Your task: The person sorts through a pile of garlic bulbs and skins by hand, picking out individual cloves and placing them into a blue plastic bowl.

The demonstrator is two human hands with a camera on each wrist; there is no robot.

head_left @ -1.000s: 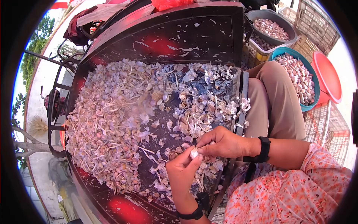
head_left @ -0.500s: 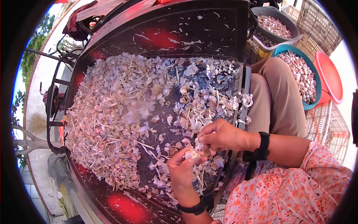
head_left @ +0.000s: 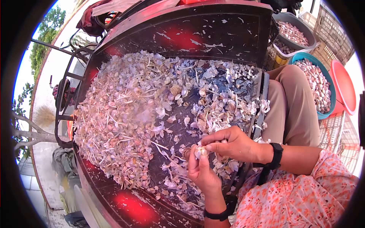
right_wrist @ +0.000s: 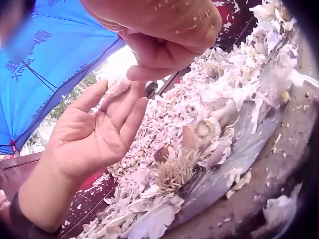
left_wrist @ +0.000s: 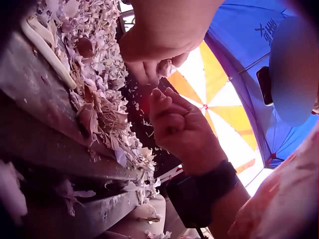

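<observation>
Well, small whitish garlic piece (head_left: 200, 152) sits up at fingertips, above cart bed; left hand (head_left: 206, 176) pinches it between thumb and fingers. Right hand (head_left: 237, 146) just beside, fingers curled in; from where I stand, cannot tell whether it holds anything. Beyond, wide heap of pale papery garlic skins and dry stalks (head_left: 118, 121) in dark scuffed metal cart bed (head_left: 228, 34). Off by person's knees, round teal basin (head_left: 332, 88) full of pinkish cloves, red plastic basin (head_left: 344, 85) beside it.

On my feed I see a pale pink fabric blouse (head_left: 289, 195) with orange-red flowers, plain tan trousers (head_left: 300, 102) and black wrist straps (head_left: 277, 155).
</observation>
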